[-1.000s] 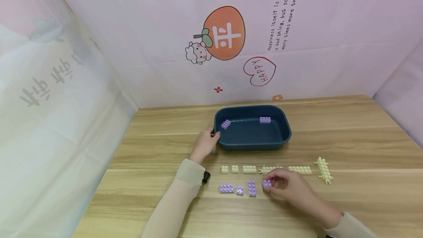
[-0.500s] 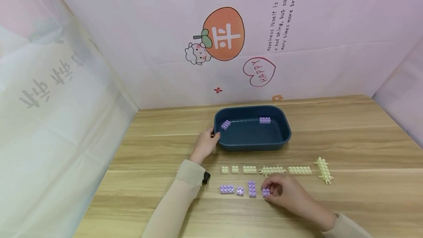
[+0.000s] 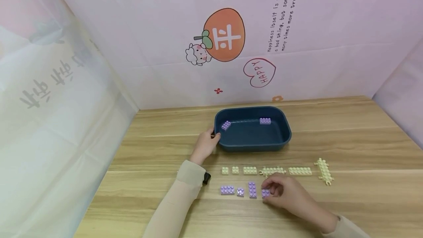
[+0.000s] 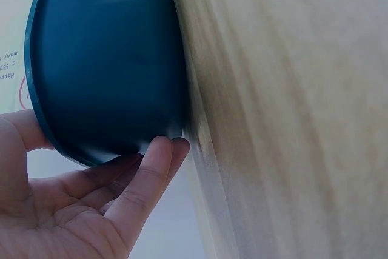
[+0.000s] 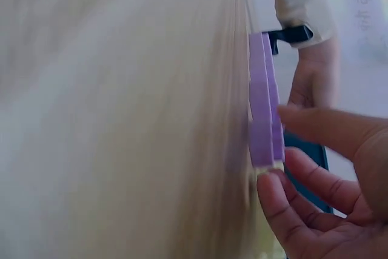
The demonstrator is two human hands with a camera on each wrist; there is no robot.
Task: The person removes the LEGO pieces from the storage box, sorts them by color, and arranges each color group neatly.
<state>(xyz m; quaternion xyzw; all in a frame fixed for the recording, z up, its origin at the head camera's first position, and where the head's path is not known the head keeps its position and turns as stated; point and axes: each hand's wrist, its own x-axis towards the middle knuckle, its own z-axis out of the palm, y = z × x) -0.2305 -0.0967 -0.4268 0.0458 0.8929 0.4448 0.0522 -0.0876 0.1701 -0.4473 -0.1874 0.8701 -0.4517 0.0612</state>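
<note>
My left hand (image 3: 205,146) grips the left end of a dark blue bin (image 3: 252,148), thumb over the rim. In the left wrist view its fingers (image 4: 142,177) lie against the bin's outer wall. My right hand (image 3: 289,195) holds a small purple building brick (image 3: 265,193) between thumb and fingertips, low at the tabletop. This brick ends a row of purple bricks: an upright one (image 3: 252,190), a small square one (image 3: 240,192) and a longer one (image 3: 227,190). In the right wrist view, purple bricks (image 5: 260,101) line up behind one another by the fingertips.
Behind the purple row runs a line of pale yellow pieces, among them a brick (image 3: 250,170), a flat plate (image 3: 300,171) and a piece with side clips (image 3: 325,172). Two purple bricks (image 3: 265,121) lie inside the bin. A printed cloth (image 3: 165,76) hangs behind the wooden table (image 3: 148,150).
My right hand has moved the small purple brick slightly toward me, level with the purple row, uncovering the yellow piece behind it. The left hand stays on the bin.
</note>
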